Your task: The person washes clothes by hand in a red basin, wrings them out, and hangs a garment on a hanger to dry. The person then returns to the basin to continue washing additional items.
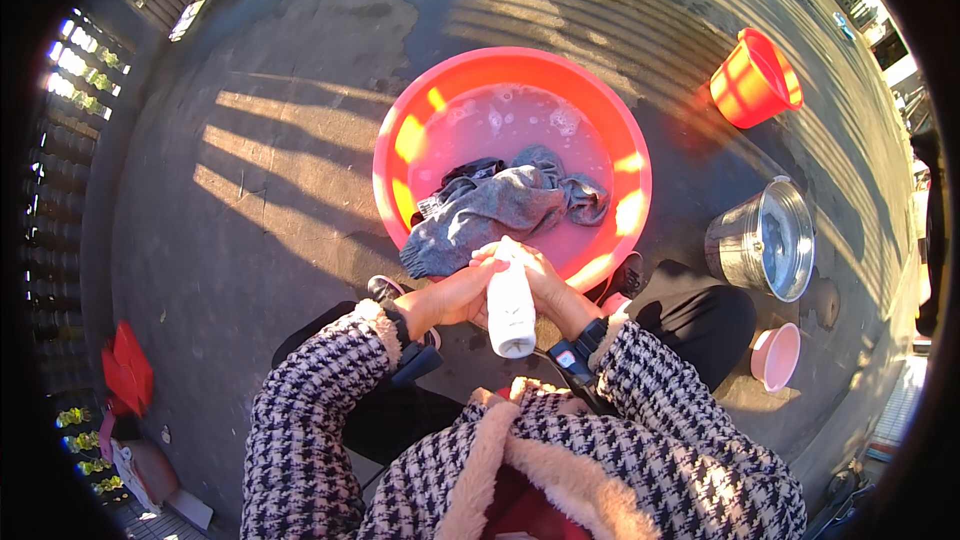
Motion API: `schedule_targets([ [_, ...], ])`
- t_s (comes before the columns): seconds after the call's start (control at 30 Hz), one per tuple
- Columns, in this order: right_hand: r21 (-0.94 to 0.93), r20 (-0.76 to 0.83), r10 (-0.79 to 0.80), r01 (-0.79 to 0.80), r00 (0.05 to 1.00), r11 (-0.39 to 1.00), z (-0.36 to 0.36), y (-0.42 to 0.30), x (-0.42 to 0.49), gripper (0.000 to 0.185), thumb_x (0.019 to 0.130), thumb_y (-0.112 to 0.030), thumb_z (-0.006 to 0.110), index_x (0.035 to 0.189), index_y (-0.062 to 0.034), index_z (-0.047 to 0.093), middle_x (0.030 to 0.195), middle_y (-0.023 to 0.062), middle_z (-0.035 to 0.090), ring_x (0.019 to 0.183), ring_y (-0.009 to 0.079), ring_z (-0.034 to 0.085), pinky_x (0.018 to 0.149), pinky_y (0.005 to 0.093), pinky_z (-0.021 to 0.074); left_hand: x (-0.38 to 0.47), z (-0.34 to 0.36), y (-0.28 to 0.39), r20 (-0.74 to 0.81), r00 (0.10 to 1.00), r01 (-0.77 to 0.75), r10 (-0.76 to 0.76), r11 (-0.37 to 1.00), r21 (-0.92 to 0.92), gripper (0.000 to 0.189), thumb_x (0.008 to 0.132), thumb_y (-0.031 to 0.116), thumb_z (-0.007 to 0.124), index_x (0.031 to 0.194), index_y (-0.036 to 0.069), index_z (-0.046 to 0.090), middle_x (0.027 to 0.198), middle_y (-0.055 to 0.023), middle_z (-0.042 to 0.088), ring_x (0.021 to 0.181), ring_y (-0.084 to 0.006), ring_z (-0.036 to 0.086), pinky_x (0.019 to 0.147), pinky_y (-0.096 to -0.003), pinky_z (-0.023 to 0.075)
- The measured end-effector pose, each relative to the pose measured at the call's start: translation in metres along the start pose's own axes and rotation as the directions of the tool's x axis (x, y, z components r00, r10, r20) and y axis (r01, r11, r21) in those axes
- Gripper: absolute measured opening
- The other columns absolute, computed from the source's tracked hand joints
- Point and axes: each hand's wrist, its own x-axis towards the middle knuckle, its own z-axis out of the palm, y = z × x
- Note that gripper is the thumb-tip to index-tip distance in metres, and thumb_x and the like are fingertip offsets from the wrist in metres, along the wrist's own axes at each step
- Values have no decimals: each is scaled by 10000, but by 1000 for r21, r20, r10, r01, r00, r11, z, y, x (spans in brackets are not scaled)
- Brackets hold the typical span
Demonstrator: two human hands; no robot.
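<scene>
A white plastic bottle (511, 315) is between my two hands, its base pointing towards my body and its far end covered by fingers. My left hand (457, 294) holds it from the left. From the other side, my right hand (547, 281) closes around the upper part, with fingers meeting the left ones. Just beyond the hands stands a large red plastic basin (386, 157) of cloudy, sudsy water (487, 116). A wet grey garment (502, 202) lies bunched in it, its ribbed end draped over the near rim. Darker cloth (469, 171) shows behind the garment.
On the right stand a red bucket (739, 86), a metal pail (731, 240) holding water, and a small pink tub (772, 360). A red plastic object (127, 371) lies at left near a slatted fence (64, 187). The concrete floor (300, 127) has wet patches.
</scene>
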Motion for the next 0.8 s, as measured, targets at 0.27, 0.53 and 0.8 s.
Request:
schedule_targets([
  [0.27, 125, -6, 32, -31, 999, 992, -8, 22, 33, 381, 997, -295, 414, 1086, 27, 598, 1099, 173, 647, 1032, 296, 632, 966, 416, 489, 1, -26, 9, -212, 977, 92, 4, 892, 442, 470, 971, 468, 459, 1176, 64, 585, 954, -144, 687, 837, -271, 703, 705, -419, 583],
  [0.53, 284, 16, 9, -14, 1000, 959, -24, 10, 67, 312, 969, -243, 466, 942, 37, 602, 1020, 165, 661, 1096, 336, 606, 1042, 449, 425, -14, -42, 20, -125, 861, 33, 493, 191, 981, 566, 825, 542, 595, 982, -1, 623, 931, -232, 663, 876, -402, 637, 773, -452, 499],
  [0.8, 210, -135, 52, -23, 989, 977, -60, 17, 104, 366, 1015, -291, 416, 999, 26, 597, 1053, 149, 648, 962, 299, 621, 926, 395, 487, -37, -78, 44, -100, 746, 98, 658, 39, 994, 540, 816, 501, 633, 1027, 5, 598, 965, -212, 656, 886, -377, 647, 775, -438, 503],
])
